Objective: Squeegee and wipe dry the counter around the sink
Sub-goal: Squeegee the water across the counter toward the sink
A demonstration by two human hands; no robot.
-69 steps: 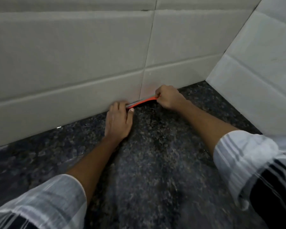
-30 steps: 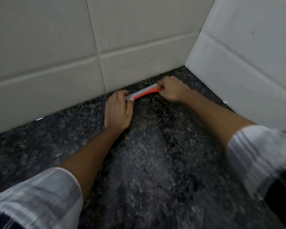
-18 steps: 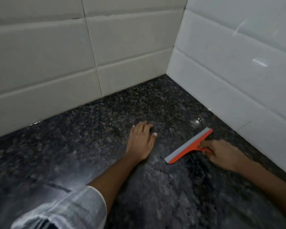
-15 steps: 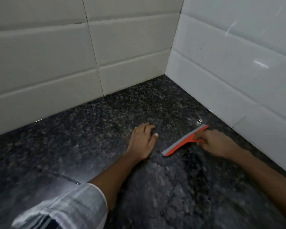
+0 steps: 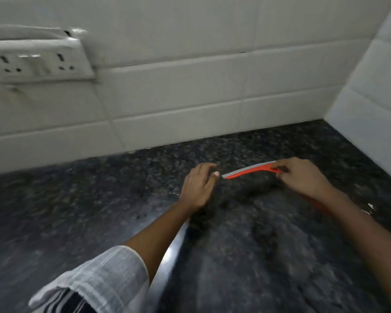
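Note:
An orange squeegee (image 5: pixel 248 171) with a grey rubber blade lies with its blade edge on the dark speckled granite counter (image 5: pixel 99 211). My right hand (image 5: pixel 303 177) grips its handle end at the right. Just left of the blade's free tip, my left hand (image 5: pixel 199 186) rests on the counter with its fingers relaxed, its thumb close to the tip. The counter looks wet and shiny around both hands. No sink or cloth is in view.
White tiled walls meet in a corner at the back right (image 5: pixel 325 114). A white double socket plate (image 5: pixel 36 62) sits on the back wall at the upper left, above the counter. Light streaks reflect off the wet surface near my left forearm.
The squeegee has been drawn from the back wall toward me and now sits left of the right wall. My left hand has moved up beside the blade's tip. The view has swung left, showing the socket.

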